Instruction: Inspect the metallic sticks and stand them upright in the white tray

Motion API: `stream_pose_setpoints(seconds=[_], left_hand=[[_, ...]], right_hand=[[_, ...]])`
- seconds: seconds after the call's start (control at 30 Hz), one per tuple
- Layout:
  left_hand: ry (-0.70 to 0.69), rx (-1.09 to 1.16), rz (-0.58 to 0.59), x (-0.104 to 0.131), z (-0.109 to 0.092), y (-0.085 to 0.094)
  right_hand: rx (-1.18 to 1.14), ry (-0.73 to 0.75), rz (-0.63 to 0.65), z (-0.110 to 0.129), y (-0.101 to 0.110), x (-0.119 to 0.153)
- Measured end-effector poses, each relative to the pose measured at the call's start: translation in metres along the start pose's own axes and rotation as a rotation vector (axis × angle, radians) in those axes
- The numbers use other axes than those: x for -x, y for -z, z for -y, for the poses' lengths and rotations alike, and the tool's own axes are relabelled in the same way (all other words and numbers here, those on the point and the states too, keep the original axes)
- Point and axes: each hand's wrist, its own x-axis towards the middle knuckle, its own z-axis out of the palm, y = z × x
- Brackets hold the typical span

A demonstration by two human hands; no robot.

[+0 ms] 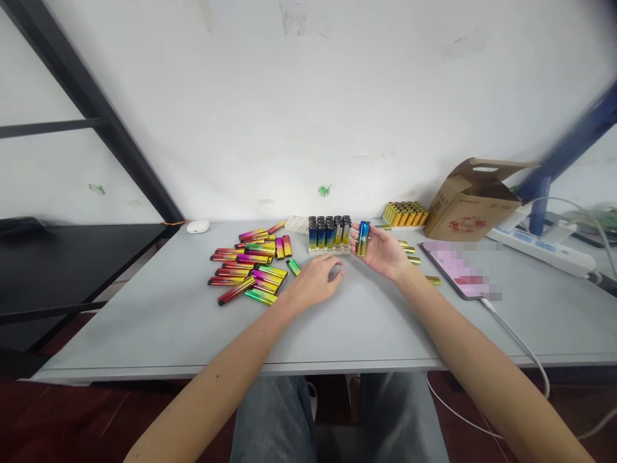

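A blue and gold lighter [363, 238] lies upright against the fingers of my right hand [380, 253], whose palm faces up above the table. My left hand [317, 278] rests low over the table, fingers curved and thumb apart, with nothing visible in it. Just behind it stands a white tray [332, 251] holding several upright lighters with black tops, some blue and gold, some silvery. Left of my left hand, red, pink, green and gold lighters [250, 263] lie in a loose pile. One green lighter [294, 266] is close to my left fingers.
At the back right are a block of yellow lighters [405, 214] and an open cardboard box [465, 209]. A phone [456, 270] with a cable, a power strip [542, 249], a white earbud case [198, 226] and a few gold lighters [413, 260] also lie on the table [193, 334].
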Motion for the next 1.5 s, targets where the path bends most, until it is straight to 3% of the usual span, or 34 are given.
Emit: stream_pose_setpoints(seconds=[0.1, 0.2, 0.4, 0.5, 0.67, 0.83, 1.1, 1.37, 1.5], left_hand=[[0.171, 0.254, -0.104, -0.006, 0.003, -0.003], [0.273, 0.507, -0.129, -0.011, 0.004, -0.004], [0.152, 0.800, 0.020, -0.011, 0.002, -0.002], [0.213, 0.876, 0.032, -0.012, -0.001, -0.001], [0.430, 1.052, -0.082, -0.015, -0.007, 0.004], [0.435, 1.213, -0.163, -0.014, -0.005, 0.012], [0.488, 1.472, 0.023, -0.015, 0.000, 0.019], [0.513, 1.434, 0.182, -0.014, -0.007, 0.019], [0.530, 1.381, 0.171, -0.014, -0.007, 0.017]], right_hand=[[0.064, 0.041, -0.004, -0.003, -0.003, 0.000], [0.249, 0.141, 0.001, -0.008, -0.007, 0.001], [0.554, 0.298, 0.044, -0.023, -0.017, 0.006], [0.608, 0.296, 0.041, -0.026, -0.020, 0.005], [0.372, 0.330, -0.203, -0.015, -0.013, -0.001], [0.169, 0.369, -0.399, -0.005, 0.001, -0.003], [0.105, 0.297, -0.419, -0.007, 0.004, -0.005], [0.138, 0.275, -0.419, -0.009, 0.004, -0.007], [0.151, 0.269, -0.418, -0.009, 0.003, -0.006]])
